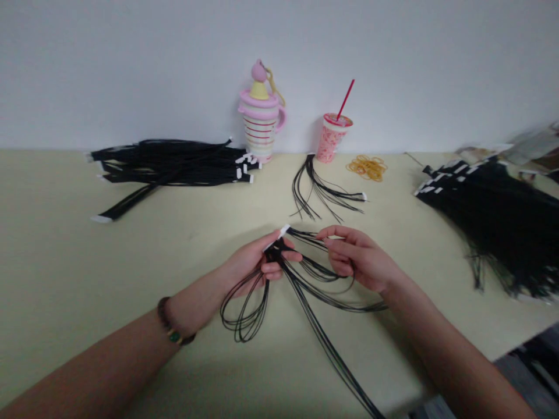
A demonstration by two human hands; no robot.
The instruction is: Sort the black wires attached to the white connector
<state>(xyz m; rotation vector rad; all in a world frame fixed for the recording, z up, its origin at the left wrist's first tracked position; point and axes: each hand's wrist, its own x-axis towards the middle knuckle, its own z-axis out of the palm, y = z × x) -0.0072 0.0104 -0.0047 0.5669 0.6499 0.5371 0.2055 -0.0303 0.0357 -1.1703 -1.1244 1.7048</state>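
In the head view my left hand (257, 259) is closed on a bundle of thin black cables (275, 250) near its white connector (283, 230). Some of the cables loop down below that hand. Others fan out to the right, and one long strand group trails to the bottom edge. Fingers pinched, my right hand (356, 255) grips a few cables of the same bundle, to the right of the connector. Just behind my hands a smaller bunch of black cables (321, 185) lies spread on the table, with a white connector at one end.
A stack of black cables (170, 163) lies at the back left of the table (131, 273). Along the wall stand a pink-lidded mug (259, 128) and a cup with a red straw (334, 137). Yellow rubber bands (367, 167) lie beside them. A large black cable pile (502, 215) covers the right.
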